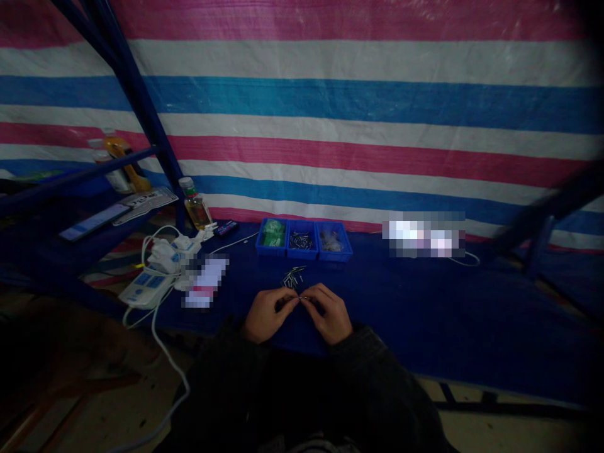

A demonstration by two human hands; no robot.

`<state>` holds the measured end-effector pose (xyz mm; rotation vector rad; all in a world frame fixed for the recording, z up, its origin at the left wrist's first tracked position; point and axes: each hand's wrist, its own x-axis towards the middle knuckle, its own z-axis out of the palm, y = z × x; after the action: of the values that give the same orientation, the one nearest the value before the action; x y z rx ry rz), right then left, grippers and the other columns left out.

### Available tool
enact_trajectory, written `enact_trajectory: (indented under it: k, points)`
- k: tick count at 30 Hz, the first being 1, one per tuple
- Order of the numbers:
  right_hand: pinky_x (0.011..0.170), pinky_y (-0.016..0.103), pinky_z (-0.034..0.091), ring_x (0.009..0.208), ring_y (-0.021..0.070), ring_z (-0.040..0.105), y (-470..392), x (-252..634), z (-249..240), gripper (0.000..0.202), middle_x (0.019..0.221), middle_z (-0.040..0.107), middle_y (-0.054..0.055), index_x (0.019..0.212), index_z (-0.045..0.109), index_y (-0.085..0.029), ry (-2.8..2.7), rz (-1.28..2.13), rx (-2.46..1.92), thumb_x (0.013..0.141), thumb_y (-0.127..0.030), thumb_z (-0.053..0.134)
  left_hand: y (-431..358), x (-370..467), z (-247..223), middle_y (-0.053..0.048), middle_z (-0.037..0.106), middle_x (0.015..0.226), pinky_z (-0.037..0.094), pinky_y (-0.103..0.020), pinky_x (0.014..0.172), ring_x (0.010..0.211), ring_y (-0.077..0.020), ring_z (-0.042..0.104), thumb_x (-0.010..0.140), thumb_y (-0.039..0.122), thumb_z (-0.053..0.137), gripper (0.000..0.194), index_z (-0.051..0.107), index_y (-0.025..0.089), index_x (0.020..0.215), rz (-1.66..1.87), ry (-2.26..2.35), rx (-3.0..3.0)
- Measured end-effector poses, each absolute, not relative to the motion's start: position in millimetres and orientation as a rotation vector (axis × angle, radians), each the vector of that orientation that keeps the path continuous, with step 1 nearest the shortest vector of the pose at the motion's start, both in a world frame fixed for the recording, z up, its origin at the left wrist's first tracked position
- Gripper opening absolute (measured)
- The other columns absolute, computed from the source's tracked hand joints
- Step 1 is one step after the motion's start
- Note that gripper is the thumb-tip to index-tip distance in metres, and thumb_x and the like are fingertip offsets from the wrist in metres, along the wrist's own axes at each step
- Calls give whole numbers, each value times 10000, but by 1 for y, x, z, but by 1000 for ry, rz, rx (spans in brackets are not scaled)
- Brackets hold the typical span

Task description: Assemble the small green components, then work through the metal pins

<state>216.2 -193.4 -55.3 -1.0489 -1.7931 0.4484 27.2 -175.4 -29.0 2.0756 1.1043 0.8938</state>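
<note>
My left hand (270,316) and my right hand (328,313) meet fingertip to fingertip near the table's front edge. Both are closed in a pinch. Between the fingertips shows a small, thin, shiny piece (301,298); most of it is hidden by the fingers, and its kind is too small to tell. Just beyond my left hand lies a loose pile of thin dark and silvery pins (293,277). Behind the pile, three joined blue bins stand in a row: the left bin (272,252) holds green material, the middle bin (302,254) dark pin-like pieces, the right bin (336,256) small pale pieces.
On the left are a white power strip (146,290) with plugs and cables, a blurred-out phone (206,282) and a bottle (195,204). A blue metal frame (141,107) rises there. At the back right glows a pixelated bright object (422,236). Striped sheeting (330,151) hangs behind the blue table (425,314).
</note>
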Motion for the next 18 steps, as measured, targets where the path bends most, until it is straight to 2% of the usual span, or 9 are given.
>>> enact_trajectory:
  k: [18]
  points:
    - [702, 296, 524, 749, 174, 650, -195, 216, -50, 124, 883, 671, 45, 950, 691, -216, -1749, 444, -1059, 978, -232, 571, -176, 27, -26, 8, 665, 707, 401, -221, 611, 618, -120, 574, 967, 302, 583, 194, 729, 178, 938, 937, 1121, 2071]
